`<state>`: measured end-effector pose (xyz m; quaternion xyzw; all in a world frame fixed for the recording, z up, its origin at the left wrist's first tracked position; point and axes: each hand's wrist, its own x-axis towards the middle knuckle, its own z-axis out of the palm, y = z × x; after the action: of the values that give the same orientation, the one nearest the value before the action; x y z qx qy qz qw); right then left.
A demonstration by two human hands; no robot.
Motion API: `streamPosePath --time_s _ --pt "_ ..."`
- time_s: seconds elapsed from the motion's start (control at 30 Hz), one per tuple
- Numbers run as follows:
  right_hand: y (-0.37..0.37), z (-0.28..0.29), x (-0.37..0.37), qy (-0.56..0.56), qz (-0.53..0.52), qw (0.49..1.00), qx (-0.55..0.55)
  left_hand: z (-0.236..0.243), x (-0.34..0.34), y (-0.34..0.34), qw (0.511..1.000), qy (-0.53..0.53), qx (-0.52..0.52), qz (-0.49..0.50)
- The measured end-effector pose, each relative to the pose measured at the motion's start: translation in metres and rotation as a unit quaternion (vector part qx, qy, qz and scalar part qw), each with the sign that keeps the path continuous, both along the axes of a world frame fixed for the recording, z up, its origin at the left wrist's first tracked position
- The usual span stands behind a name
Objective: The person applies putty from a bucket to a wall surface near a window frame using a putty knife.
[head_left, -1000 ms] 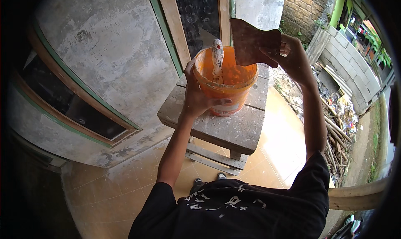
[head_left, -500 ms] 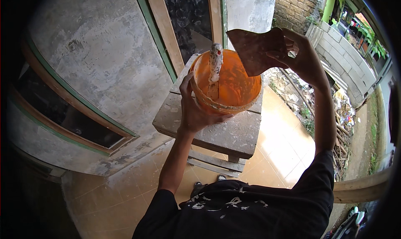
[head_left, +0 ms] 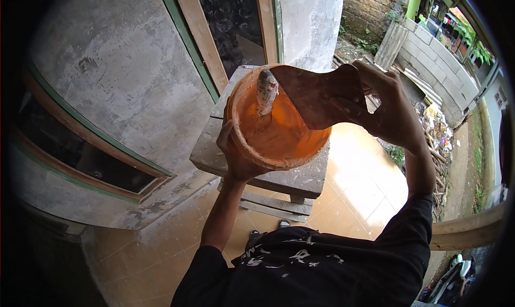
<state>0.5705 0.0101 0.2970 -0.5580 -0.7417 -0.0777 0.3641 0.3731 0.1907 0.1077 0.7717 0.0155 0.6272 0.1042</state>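
An orange plastic bucket (head_left: 248, 144), its rim crusted with dried white material, is over the wooden stool. My left hand (head_left: 238, 159) grips it on the left side, with some fingers hidden behind the wall. Whether its base touches the stool is hidden. Inside leans a tool with a white-caked handle (head_left: 266, 92), its lower end in the bucket. A flat dark-brown scraper (head_left: 316, 95) with a wide straight edge is pinched in my right hand (head_left: 390, 104). Its blade overlaps the bucket's right rim, the edge slanting across the opening beside the caked handle.
The worn wooden stool (head_left: 214, 151) stands on tan floor tiles (head_left: 171, 237). A patchy grey wall (head_left: 118, 76) with wood-framed windows is on the left. Rubble and sticks (head_left: 437, 141) lie beyond the tiles at right, near a block wall (head_left: 434, 55). A wooden rail (head_left: 466, 229) is at lower right.
The bucket has come nearer to me and slightly left, held by my left hand. My right hand has brought the scraper down and left, over the opening.
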Motion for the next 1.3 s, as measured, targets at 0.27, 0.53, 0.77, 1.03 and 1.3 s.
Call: streamPosePath --time_s 0.27,0.53,0.77,1.03,1.3 --pt "-0.012 -0.009 -0.001 -0.002 0.002 1.000 -0.013 -0.010 -0.004 -0.002 1.000 -0.001 0.019 0.015" --pt "-0.007 -0.016 -0.028 -0.012 0.083 0.996 -0.025 -0.021 -0.010 -0.001 0.993 0.017 0.033 0.109" --pt "0.006 -0.025 -0.036 -0.042 0.051 0.998 -0.011 -0.024 -0.005 -0.001 0.999 0.007 0.001 0.050" --pt "0.073 -0.021 -0.006 -0.058 0.013 0.996 0.063 -0.001 0.000 -0.003 0.999 0.009 -0.026 0.033" --pt "0.100 -0.020 -0.005 0.005 0.062 0.998 0.010 0.007 -0.001 0.009 0.976 -0.001 -0.211 -0.049"
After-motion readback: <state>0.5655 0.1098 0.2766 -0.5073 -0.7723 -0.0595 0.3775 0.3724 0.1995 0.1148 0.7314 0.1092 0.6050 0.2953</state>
